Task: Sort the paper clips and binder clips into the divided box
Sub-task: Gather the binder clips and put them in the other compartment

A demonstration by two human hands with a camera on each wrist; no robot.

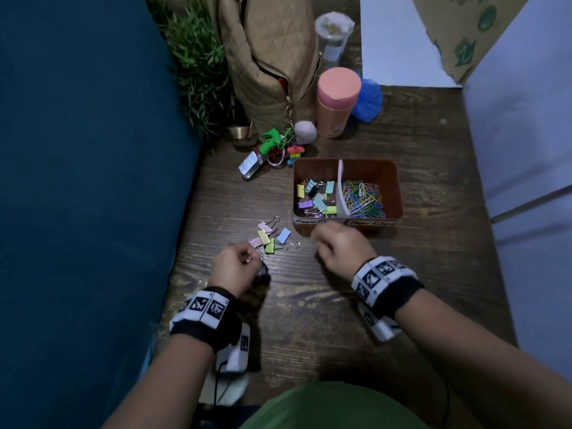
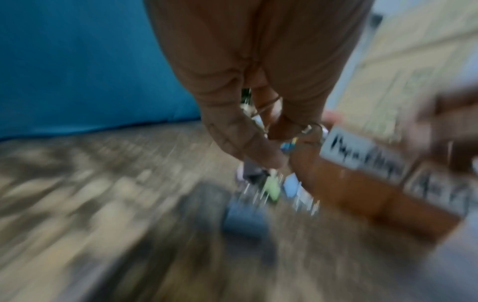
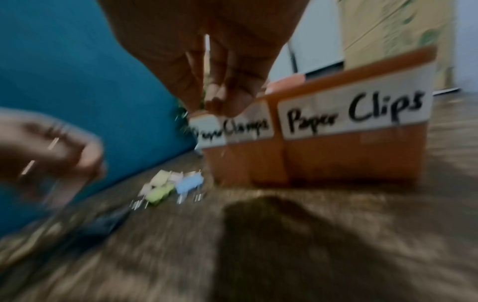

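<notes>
A brown divided box (image 1: 400, 193) (image 3: 349, 157) stands on the wooden table (image 1: 309, 305). Its left compartment holds pastel binder clips (image 1: 315, 196), its right one coloured paper clips (image 1: 365, 196). Several loose binder clips (image 1: 272, 238) (image 3: 170, 186) lie left of the box's front. My left hand (image 1: 240, 263) (image 2: 258, 122) is curled beside them and pinches the wire handle of a dark binder clip (image 1: 264, 275) (image 2: 245, 220). My right hand (image 1: 325, 243) (image 3: 220, 100) hovers at the box's front edge with fingertips pressed together; nothing shows between them. Both wrist views are blurred.
A teal surface (image 1: 93, 181) borders the table on the left. Behind the box stand a tan quilted bag (image 1: 269, 57) with keychains (image 1: 275, 147), a pink bottle (image 1: 337, 100), a plant (image 1: 198, 66) and a blue bag (image 1: 368, 100). A pale wall (image 1: 526, 150) lies to the right.
</notes>
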